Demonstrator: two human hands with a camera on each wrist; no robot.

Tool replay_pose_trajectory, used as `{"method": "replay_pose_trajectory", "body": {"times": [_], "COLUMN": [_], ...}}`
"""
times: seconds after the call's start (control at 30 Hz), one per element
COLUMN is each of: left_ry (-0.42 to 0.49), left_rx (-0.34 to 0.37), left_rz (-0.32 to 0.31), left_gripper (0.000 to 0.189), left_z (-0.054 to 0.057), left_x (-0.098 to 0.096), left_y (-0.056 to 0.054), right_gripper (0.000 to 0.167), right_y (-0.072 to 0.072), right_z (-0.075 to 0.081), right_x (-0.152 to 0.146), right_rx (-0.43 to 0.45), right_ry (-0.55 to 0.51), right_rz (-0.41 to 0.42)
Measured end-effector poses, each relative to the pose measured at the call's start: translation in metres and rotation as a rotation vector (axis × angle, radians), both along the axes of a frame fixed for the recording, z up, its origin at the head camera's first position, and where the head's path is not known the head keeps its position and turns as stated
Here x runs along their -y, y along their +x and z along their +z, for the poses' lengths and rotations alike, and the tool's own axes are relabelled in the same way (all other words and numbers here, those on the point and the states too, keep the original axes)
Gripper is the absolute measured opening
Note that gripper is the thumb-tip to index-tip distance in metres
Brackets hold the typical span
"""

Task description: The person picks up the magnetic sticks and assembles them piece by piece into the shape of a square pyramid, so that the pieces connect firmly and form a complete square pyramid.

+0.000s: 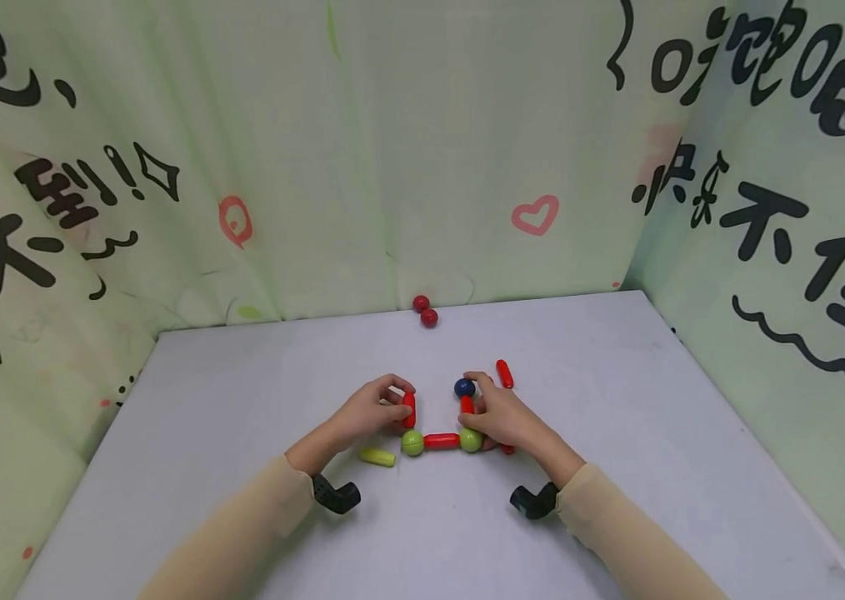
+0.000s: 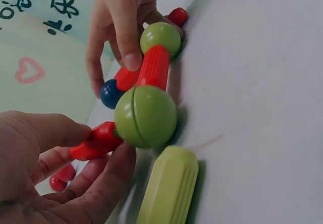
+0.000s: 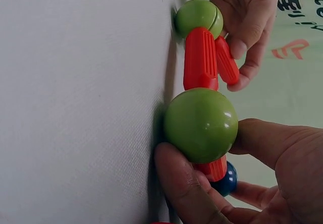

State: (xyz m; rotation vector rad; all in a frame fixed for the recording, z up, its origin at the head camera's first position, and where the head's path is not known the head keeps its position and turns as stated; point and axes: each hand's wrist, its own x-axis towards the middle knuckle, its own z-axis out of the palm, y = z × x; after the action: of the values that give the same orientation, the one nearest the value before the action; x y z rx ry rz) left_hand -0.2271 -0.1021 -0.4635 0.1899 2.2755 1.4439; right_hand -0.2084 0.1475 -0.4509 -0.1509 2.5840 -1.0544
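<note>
A U-shaped frame of toy rods and balls lies on the white table. Its near side is a red rod (image 1: 442, 442) joining a left green ball (image 1: 412, 443) and a right green ball (image 1: 471, 440). My left hand (image 1: 370, 408) pinches another red rod (image 2: 99, 141) between thumb and fingers, its end at the left green ball. My right hand (image 1: 507, 419) grips the frame's right side, with thumb and a finger around the right green ball. A red rod (image 1: 467, 405) runs from that ball to a blue ball (image 1: 464, 387), where the right index fingertip rests.
A yellow-green rod (image 1: 377, 457) lies left of the frame, close to the left hand. One loose red rod (image 1: 504, 374) is beyond the right hand, and another red piece (image 1: 507, 449) shows partly beneath it. Two red balls (image 1: 428, 317) sit at the table's back edge.
</note>
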Motion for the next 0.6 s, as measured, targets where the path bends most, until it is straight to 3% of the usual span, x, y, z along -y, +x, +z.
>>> {"method": "replay_pose_trajectory", "body": {"times": [0.33,0.6], "left_ry": [0.004,0.016], "left_rx": [0.039,0.022], "left_rz": [0.005,0.004], "left_gripper": [0.034,0.037], "left_z": [0.0001,-0.004], "left_x": [-0.0037,-0.0044], "left_y": [0.0086,0.0076], "right_gripper": [0.074,0.074], "right_y": [0.0004,0.0009], "right_z": [-0.002,-0.0019], "right_x": [0.0,0.0], "right_rx": [-0.004,-0.012], "right_ry": [-0.005,0.002], "right_rz": [0.002,0.0]}}
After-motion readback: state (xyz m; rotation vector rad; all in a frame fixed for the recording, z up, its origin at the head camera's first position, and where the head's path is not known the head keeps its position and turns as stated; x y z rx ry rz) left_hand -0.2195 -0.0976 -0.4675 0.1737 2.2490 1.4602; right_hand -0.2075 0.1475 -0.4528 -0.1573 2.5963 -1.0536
